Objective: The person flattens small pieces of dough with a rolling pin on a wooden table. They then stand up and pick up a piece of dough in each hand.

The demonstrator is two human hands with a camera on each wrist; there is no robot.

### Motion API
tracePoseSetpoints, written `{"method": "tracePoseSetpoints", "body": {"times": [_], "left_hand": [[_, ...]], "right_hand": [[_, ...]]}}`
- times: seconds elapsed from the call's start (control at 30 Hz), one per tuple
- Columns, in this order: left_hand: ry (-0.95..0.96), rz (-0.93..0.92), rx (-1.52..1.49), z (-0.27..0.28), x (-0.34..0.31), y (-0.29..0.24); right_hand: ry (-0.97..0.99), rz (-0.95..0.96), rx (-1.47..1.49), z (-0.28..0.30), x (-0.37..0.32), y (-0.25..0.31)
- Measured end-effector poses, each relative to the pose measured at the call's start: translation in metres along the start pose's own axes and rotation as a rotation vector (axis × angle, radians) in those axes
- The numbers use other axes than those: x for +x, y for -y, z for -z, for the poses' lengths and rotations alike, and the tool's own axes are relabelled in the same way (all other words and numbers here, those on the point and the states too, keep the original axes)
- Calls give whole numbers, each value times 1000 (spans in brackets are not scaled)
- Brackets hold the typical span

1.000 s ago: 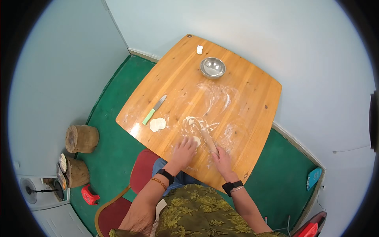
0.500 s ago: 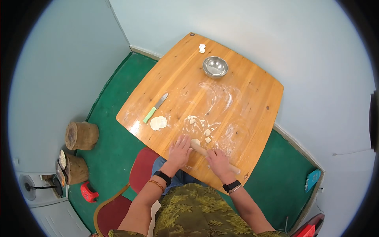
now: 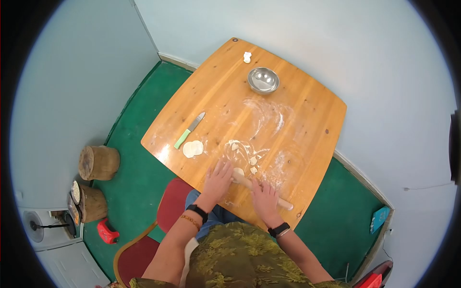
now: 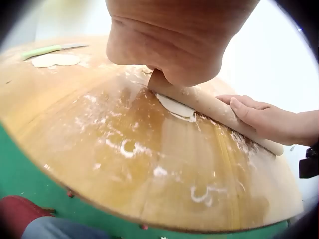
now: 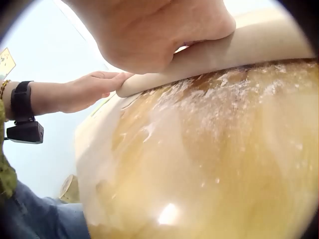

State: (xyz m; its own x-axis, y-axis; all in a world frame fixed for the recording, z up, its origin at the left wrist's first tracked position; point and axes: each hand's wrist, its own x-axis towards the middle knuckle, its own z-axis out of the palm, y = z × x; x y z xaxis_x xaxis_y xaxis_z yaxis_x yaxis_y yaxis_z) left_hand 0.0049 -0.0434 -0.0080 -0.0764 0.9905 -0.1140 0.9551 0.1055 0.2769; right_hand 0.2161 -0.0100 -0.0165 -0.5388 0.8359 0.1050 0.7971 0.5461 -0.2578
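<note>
A wooden rolling pin (image 3: 244, 182) lies slantwise near the front edge of the floury table. My left hand (image 3: 217, 180) rests on its left end with fingers stretched forward. Farther along the pin, my right hand (image 3: 265, 199) presses down from above, fingers extended over the wood. Under the pin's left part is a thin dough round (image 4: 174, 105), partly covered by it. Just beyond sit small dough lumps, one (image 3: 235, 147) farther off and two (image 3: 253, 161) close together. Left of my hands lie flattened dough rounds (image 3: 193, 149), overlapping.
A green-handled knife (image 3: 182, 138) lies beside the flattened rounds. Toward the far side of the table (image 3: 307, 125) stand a steel bowl (image 3: 263, 80) and a small white object (image 3: 247, 57). A red chair (image 3: 173, 201) is at the near left edge.
A second ago my right hand held the pin by one end while my left touched the dough round. The pin has swung across the dough, and both hands now lie on it.
</note>
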Motion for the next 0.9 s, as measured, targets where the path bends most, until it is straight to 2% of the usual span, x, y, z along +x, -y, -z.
{"method": "tracePoseSetpoints", "body": {"times": [0.17, 0.27, 0.47, 0.57, 0.73, 0.9], "left_hand": [[-31, 15, 1, 1, -15, 2], [23, 22, -10, 11, 14, -4], [-44, -9, 74, 8, 40, -8], [-22, -7, -22, 13, 18, -4], [4, -23, 8, 8, -25, 8], [9, 9, -25, 10, 0, 2]], "right_hand": [[83, -21, 44, 8, -6, 10], [35, -92, -38, 6, 19, 4], [57, -129, 9, 2, 39, -9], [40, -47, -14, -3, 17, -4], [139, -52, 52, 0, -14, 12], [49, -67, -19, -2, 6, 10]]}}
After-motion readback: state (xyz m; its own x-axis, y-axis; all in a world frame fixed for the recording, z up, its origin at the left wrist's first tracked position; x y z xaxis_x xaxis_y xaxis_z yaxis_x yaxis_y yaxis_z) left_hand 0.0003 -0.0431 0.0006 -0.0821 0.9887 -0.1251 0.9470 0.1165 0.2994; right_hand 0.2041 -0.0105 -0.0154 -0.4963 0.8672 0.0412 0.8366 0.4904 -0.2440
